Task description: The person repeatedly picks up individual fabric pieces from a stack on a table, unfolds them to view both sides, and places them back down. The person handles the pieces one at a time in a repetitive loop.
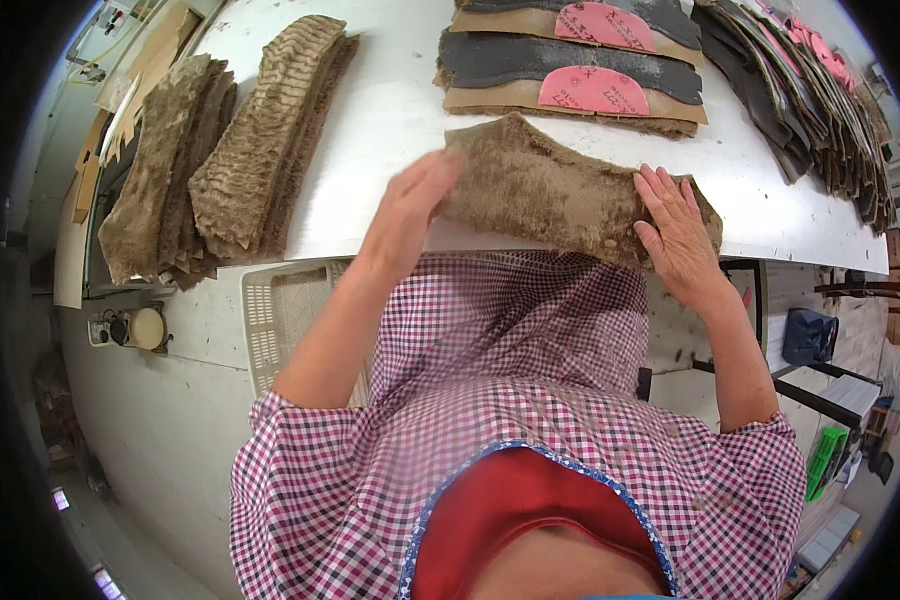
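At the near edge of the white surface (390, 110), seen from the head camera, a brown furry piece (560, 190) lies flat and partly overhangs the rim toward the person. The left hand (407, 210) touches its left end; that hand is blurred, the fingers look loosely extended, and whether its grip closes on the edge I cannot tell. The right hand (678, 232) lies spread on the right end of the piece, palm down, fingers open and pressing, clasping nothing.

Just beyond the piece sit two layered stacks (570, 65), one behind the other, each showing a tan sheet, a dark grey strip and a pink oval patch (592, 90); two pink patches are plainly visible there. To the right, a long fanned row of dark and tan pieces (820, 110) runs along the surface's edge, with more pink showing at its far end; their number is too dense to count.

On the left, two heaps of brown furry pieces (220, 160) hang over the rim side by side, one smoother, one ribbed.

Below the surface, a pale perforated plastic crate (280, 315) stands beside the person's left arm; its contents are hidden. Lower right, a green crate (825, 460) sits on the floor, contents unclear.
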The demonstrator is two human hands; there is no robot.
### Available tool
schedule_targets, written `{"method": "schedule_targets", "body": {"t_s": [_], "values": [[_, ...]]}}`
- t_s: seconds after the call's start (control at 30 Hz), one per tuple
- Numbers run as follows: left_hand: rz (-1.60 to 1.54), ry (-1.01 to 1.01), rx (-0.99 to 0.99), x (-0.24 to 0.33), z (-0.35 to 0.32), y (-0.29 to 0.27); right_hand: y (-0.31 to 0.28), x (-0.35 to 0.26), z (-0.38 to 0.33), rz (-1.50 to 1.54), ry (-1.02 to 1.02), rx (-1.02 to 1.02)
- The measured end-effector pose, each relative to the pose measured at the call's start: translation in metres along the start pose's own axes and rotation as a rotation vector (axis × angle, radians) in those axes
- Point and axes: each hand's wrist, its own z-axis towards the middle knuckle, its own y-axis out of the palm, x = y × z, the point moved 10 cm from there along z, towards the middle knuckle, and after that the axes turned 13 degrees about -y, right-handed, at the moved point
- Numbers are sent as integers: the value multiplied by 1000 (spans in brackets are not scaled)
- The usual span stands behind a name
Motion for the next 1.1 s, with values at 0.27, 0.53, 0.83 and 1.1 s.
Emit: {"method": "schedule_targets", "body": {"t_s": [0.27, 0.53, 0.83, 1.1], "values": [[805, 194, 375, 30, 38, -18, 4, 3, 4, 10, 5, -24], [891, 159, 447, 23, 33, -8, -2, -3, 1, 7, 40, -40], [1163, 484, 595, 38, 13, 8, 12, -72, 59, 115, -91, 24], [1320, 589, 74, 6, 29, 136, 4, -61, 48, 101, -76, 80]]}}
